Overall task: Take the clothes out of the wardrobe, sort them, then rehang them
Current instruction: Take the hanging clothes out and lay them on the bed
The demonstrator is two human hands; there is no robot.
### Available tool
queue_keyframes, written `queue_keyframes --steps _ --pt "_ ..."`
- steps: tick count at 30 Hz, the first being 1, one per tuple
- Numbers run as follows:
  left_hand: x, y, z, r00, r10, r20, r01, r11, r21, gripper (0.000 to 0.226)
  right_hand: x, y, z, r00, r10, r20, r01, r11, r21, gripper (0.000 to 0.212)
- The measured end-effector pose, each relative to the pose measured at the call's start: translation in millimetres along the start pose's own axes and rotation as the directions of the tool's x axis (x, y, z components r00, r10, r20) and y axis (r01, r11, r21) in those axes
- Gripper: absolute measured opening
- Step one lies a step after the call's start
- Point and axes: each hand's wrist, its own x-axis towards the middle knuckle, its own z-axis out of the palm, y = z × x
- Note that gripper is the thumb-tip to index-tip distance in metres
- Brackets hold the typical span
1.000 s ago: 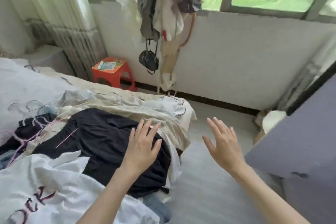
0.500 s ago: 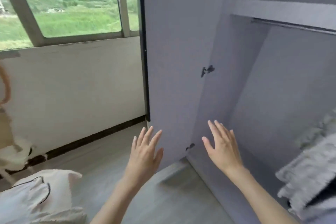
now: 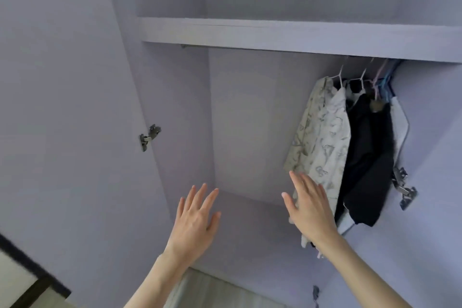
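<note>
The pale lilac wardrobe [image 3: 250,112] stands open in front of me. A few garments hang on hangers at the right end of its rail: a cream patterned shirt [image 3: 322,137], a black garment [image 3: 367,157] and a pale one [image 3: 400,122] behind it. My left hand [image 3: 195,220] is raised with fingers spread, holding nothing, in front of the bare left part of the interior. My right hand [image 3: 310,210] is also spread and empty, just in front of the patterned shirt's lower hem; I cannot tell whether it touches the cloth.
A shelf [image 3: 275,32] runs across the wardrobe above the rail [image 3: 200,46]. The open left door [image 3: 62,132] carries a metal hinge [image 3: 149,137]; another hinge [image 3: 403,189] sits on the right side. A strip of floor [image 3: 212,292] shows at the bottom.
My view has swung from the bed with its pile of clothes, past the window wall, to the open wardrobe. Both hands stayed raised, spread and empty.
</note>
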Motion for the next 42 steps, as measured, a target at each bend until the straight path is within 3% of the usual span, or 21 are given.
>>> queue_keyframes --steps 6,9,15,19,25,29,31,34,37,42 --pt "69.7 37.6 33.8 0.976 0.178 0.126 -0.174 0.984 -0.047 0.076 28.1 43.1 -21.3 0.979 0.189 -0.077 -0.189 0.982 0.006 0.052" --pt "115.1 71.9 50.7 0.952 0.263 0.160 -0.257 0.965 -0.056 0.052 58.2 65.7 -41.3 0.964 0.212 -0.161 -0.205 0.977 0.060 0.049" --pt "190.1 147.4 90.5 0.912 0.374 0.169 -0.346 0.923 -0.170 0.051 133.9 113.1 -67.9 0.940 0.257 -0.224 -0.211 0.954 0.212 0.044" --pt "229.5 195.0 109.5 0.907 0.401 0.130 -0.360 0.897 -0.256 0.080 186.8 135.7 -78.1 0.932 0.347 -0.108 -0.302 0.904 0.302 0.046" --pt "261.8 235.7 129.3 0.912 0.388 0.136 -0.307 0.863 -0.402 0.083 242.8 153.3 -90.2 0.901 0.427 0.078 -0.422 0.819 0.390 0.044" --pt "266.7 245.5 133.1 0.886 0.432 0.167 -0.310 0.821 -0.480 0.086 267.6 156.6 -84.8 0.909 0.408 0.083 -0.407 0.829 0.384 0.020" --pt "267.7 242.4 132.1 0.858 0.485 0.169 -0.354 0.797 -0.489 0.071 276.1 158.7 -80.1 0.898 0.432 0.079 -0.427 0.814 0.393 0.030" --pt "276.5 224.5 127.4 0.819 0.553 0.151 -0.430 0.767 -0.477 0.055 280.6 157.5 -77.7 0.879 0.475 0.040 -0.441 0.778 0.448 0.021" --pt "293.9 200.9 118.5 0.849 0.508 0.145 -0.410 0.807 -0.425 0.050 281.1 150.4 -79.3 0.875 0.480 -0.064 -0.423 0.822 0.381 0.021" --pt "325.8 154.1 90.4 0.923 0.384 -0.009 -0.366 0.872 -0.325 0.046 275.9 137.2 -76.2 0.900 0.378 -0.217 -0.320 0.911 0.261 0.021"
